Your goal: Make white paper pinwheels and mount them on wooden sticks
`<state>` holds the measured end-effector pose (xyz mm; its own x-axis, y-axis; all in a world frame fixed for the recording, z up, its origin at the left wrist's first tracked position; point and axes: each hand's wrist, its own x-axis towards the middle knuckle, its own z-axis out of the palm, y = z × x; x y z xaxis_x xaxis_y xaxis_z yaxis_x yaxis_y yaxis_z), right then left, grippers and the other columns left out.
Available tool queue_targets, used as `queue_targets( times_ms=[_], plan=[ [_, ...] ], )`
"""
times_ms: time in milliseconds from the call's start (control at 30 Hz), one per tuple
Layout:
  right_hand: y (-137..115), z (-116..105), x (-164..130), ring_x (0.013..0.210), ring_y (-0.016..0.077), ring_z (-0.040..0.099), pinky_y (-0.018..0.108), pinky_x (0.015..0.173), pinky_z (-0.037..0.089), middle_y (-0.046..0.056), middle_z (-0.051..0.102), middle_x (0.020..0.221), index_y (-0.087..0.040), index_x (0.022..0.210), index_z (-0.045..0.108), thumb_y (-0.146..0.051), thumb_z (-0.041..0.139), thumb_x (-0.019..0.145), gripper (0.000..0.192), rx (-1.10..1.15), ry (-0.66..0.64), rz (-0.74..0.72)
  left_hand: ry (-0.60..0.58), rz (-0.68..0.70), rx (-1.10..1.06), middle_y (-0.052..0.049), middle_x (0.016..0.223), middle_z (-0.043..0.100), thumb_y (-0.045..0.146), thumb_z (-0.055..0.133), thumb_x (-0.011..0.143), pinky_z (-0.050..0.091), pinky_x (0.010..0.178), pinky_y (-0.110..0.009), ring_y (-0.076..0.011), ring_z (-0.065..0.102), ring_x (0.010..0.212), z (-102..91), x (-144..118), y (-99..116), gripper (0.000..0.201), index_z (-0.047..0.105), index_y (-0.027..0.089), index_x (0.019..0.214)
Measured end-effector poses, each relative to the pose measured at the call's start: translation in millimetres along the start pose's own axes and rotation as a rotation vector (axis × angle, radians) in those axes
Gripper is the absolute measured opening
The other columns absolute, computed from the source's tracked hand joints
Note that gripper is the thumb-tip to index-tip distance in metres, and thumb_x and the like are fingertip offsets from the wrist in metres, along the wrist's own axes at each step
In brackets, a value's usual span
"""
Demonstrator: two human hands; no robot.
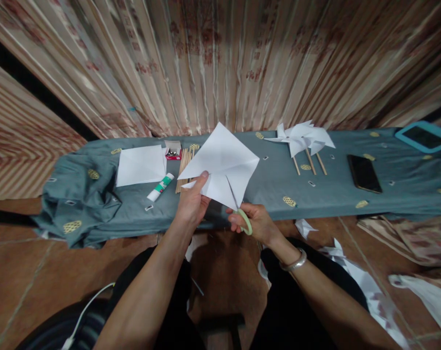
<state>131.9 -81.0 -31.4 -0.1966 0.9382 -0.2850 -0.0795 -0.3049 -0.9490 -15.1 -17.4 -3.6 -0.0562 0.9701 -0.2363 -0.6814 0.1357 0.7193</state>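
Left hand (193, 201) pinching white paper (223, 165), right hand (255, 223) gripping scissors (242, 214) — blades partly hidden behind sheet

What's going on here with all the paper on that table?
A person is cutting a white square of paper with scissors. The left hand holds the sheet up by its lower edge, and the right hand works the green-handled scissors, blades into the sheet from a lower corner. On the cloth-covered table behind lie finished paper pinwheels on sticks, a stack of paper, a glue tube, wooden sticks and a phone. Paper scraps lie on the floor.
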Motion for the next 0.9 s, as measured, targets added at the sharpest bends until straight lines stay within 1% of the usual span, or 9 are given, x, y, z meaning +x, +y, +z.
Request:
queue_targets(
  times_ms=[167,233,333,400,533,600,700,833,900],
  plan=[
    [-1,-9,-6,0.057,0.0096,0.058,0.022,0.052,0.045,0.001,0.068,0.069,-0.015,0.093,0.065,-0.061,0.077,0.061,0.058,-0.062,-0.174,0.076,0.029,0.024,-0.005,-0.004,0.08,0.074,0.013,0.075,0.07,0.057,0.086,-0.03,-0.0192,0.072,0.088,-3.3,5,7,0.016,0.065,0.015,0.082],
    [-5,-20,-10,0.06,0.0098,0.058,0.023,0.056,0.046,0.002,0.068,0.073,-0.015,0.095,0.064,-0.06,0.077,0.063,0.057,-0.108,-0.236,0.118,0.045,0.058,-0.009,-0.004,0.081,0.074,0.013,0.075,0.069,0.056,0.086,-0.028,-0.0178,0.072,0.086,-7.4,9,13,0.015,0.065,0.016,0.08],
    [-12,-43,-14,0.062,0.0102,0.058,0.023,0.057,0.045,0.003,0.067,0.074,-0.014,0.091,0.065,-0.059,0.076,0.065,0.053,-0.169,-0.247,0.156,0.062,0.089,0.003,0.0,0.077,0.074,0.014,0.077,0.066,0.056,0.082,-0.024,-0.0149,0.071,0.079,-14.2,13,20,0.016,0.066,0.018,0.076],
    [-15,-60,-13,0.062,0.0103,0.059,0.023,0.057,0.046,0.003,0.067,0.072,-0.014,0.088,0.066,-0.057,0.078,0.064,0.051,-0.18,-0.191,0.173,0.049,0.092,0.031,0.001,0.072,0.072,0.015,0.08,0.062,0.056,0.075,-0.022,-0.0136,0.069,0.072,-17.9,13,23,0.018,0.065,0.019,0.071],
    [-18,-80,-7,0.063,0.0114,0.059,0.024,0.06,0.047,0.001,0.07,0.074,-0.018,0.092,0.067,-0.054,0.081,0.059,0.05,-0.152,0.258,-0.077,-0.018,0.01,0.176,0.001,0.061,0.067,0.022,0.086,0.052,0.053,0.061,-0.023,-0.012,0.062,0.056,-21.5,8,19,0.026,0.063,0.016,0.061],
    [-20,-80,-2,0.065,0.0127,0.061,0.025,0.059,0.047,0.001,0.071,0.078,-0.02,0.094,0.067,-0.05,0.083,0.058,0.049,-0.143,0.384,-0.192,-0.066,-0.048,0.244,0.0,0.061,0.067,0.024,0.088,0.049,0.051,0.057,-0.024,-0.0122,0.06,0.054,-22.2,4,15,0.028,0.065,0.014,0.062],
    [-22,-73,3,0.063,0.0116,0.059,0.024,0.056,0.046,-0.001,0.069,0.077,-0.022,0.092,0.067,-0.045,0.086,0.054,0.048,-0.121,0.361,-0.248,-0.121,-0.128,0.348,-0.002,0.061,0.068,0.026,0.088,0.048,0.047,0.052,-0.024,-0.013,0.059,0.052,-23.6,0,7,0.03,0.068,0.013,0.065],
    [-21,-62,4,0.055,0.0099,0.057,0.023,0.053,0.047,-0.005,0.067,0.068,-0.02,0.086,0.066,-0.041,0.088,0.049,0.048,-0.042,0.19,-0.15,-0.13,-0.187,0.444,-0.003,0.056,0.066,0.028,0.089,0.046,0.044,0.049,-0.024,-0.0132,0.058,0.048,-26.4,-1,-1,0.03,0.066,0.013,0.06],
    [-18,-58,5,0.054,0.0109,0.057,0.024,0.052,0.047,-0.004,0.067,0.065,-0.019,0.083,0.066,-0.04,0.089,0.048,0.047,-0.024,0.142,-0.108,-0.149,-0.204,0.442,-0.003,0.057,0.066,0.031,0.089,0.048,0.044,0.049,-0.024,-0.0135,0.058,0.048,-26.4,0,-2,0.032,0.067,0.012,0.061]
  ],
)
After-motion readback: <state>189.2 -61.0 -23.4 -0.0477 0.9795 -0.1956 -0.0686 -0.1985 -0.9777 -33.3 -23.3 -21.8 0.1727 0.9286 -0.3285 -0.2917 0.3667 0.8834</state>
